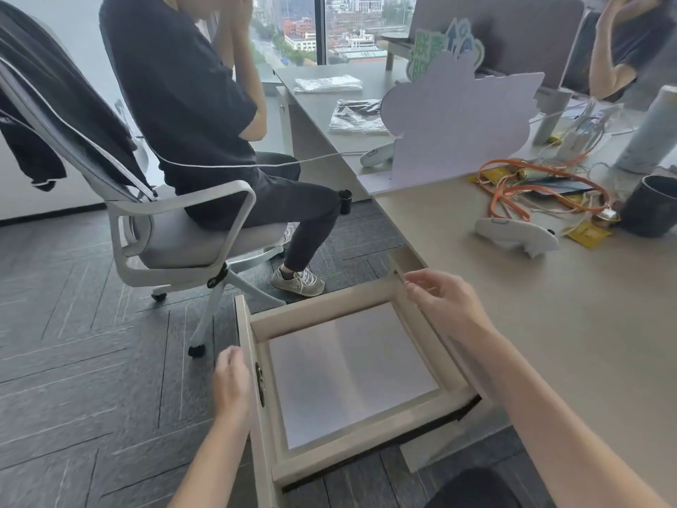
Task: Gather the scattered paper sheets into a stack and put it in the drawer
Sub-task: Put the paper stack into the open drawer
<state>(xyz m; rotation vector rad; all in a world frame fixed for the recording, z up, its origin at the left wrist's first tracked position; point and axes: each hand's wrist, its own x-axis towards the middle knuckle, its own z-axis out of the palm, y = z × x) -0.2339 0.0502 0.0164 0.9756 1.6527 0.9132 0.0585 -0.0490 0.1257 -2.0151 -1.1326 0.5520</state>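
A light wooden drawer stands pulled out from under the desk, low in the middle of the view. A stack of white paper sheets lies flat on its bottom, filling most of it. My left hand hovers at the outer side of the drawer front, by the metal latch, fingers loosely curled and holding nothing. My right hand is above the drawer's far right corner, beside the desk edge, fingers spread and empty.
The beige desk on the right carries a tangle of orange cables, a dark mug, a white handheld device and a lilac cut-out board. A person sits on a white office chair close on the left.
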